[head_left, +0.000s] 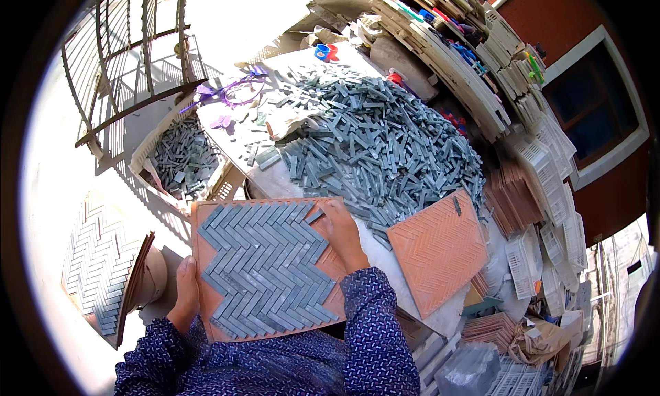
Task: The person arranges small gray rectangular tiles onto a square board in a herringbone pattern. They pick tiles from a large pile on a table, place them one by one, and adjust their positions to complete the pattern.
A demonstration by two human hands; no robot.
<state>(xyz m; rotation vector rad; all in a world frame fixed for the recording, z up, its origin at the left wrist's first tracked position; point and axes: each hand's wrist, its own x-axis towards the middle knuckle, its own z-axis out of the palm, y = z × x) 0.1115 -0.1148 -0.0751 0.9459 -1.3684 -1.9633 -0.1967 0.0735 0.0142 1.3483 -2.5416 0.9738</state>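
Note:
A terracotta-coloured mould tray [205, 214] rests tilted across my lap, against the table edge. Rows of narrow grey stone strips [261, 265] fill most of it in a herringbone pattern, leaving orange grooves bare along the right side and at the lower left corner. My left hand [185, 289] grips the tray's left edge, thumb up along the rim. Over the upper right of the tray, my right hand [344, 236] has its fingers closed at a single grey strip [315, 216], apart from the laid rows. Its fingertips are partly hidden.
Ahead, a big heap of loose grey strips [385, 135] covers the table. A second orange mould [440, 251] lies at its right, one strip on it. Left stand a crate of strips [182, 155] and a filled panel [103, 265]. Stacked moulds [512, 196] and white crates [543, 162] crowd the right.

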